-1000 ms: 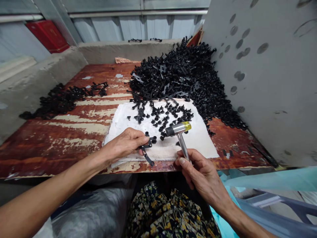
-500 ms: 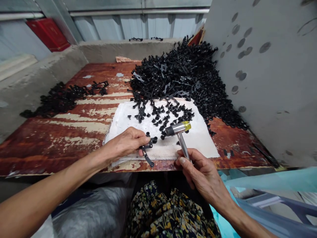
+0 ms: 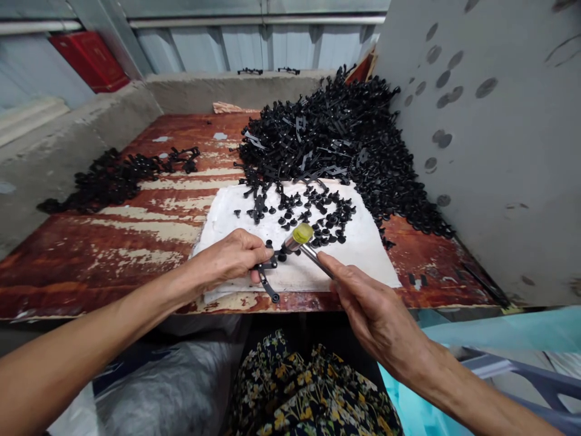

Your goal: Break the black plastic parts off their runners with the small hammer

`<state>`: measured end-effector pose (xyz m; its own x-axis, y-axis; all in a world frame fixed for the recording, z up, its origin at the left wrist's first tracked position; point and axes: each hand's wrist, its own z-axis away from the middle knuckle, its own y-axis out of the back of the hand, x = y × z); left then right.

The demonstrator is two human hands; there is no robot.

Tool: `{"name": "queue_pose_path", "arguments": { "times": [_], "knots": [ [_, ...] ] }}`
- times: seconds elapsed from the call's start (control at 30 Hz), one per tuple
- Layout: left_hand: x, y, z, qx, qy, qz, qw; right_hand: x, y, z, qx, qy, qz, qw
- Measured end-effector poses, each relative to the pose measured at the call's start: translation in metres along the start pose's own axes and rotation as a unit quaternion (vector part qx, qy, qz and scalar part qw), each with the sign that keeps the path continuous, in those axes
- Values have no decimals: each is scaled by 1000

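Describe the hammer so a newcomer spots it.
On the reddish table, find the white cloth at its near edge. Over it, the right hand grips the hammer. Its metal shaft and yellow end set it apart from the loose black parts.

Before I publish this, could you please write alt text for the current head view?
A left hand holds a black part over a white cloth, and the right hand grips a yellow-ended hammer against or just beside it. Small black pieces lie on the cloth; beyond is a large black heap, with a smaller heap at left on a worn red table.
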<state>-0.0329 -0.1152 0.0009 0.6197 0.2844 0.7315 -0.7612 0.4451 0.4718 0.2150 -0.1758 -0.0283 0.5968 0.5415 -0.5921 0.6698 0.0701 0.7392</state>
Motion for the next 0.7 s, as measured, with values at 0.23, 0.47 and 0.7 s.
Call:
{"name": "queue_pose_path", "arguments": {
  "times": [0.23, 0.47, 0.7],
  "knots": [
    [5, -1, 3, 10, 1, -20, 1000, -6, 6, -2, 27, 47, 65, 996],
    [0, -4, 3, 19, -15, -15, 1000, -7, 7, 1, 69, 55, 32, 996],
    [3, -5, 4, 20, -13, -13, 1000, -6, 1, 1, 30, 53, 58, 996]
  ]
}}
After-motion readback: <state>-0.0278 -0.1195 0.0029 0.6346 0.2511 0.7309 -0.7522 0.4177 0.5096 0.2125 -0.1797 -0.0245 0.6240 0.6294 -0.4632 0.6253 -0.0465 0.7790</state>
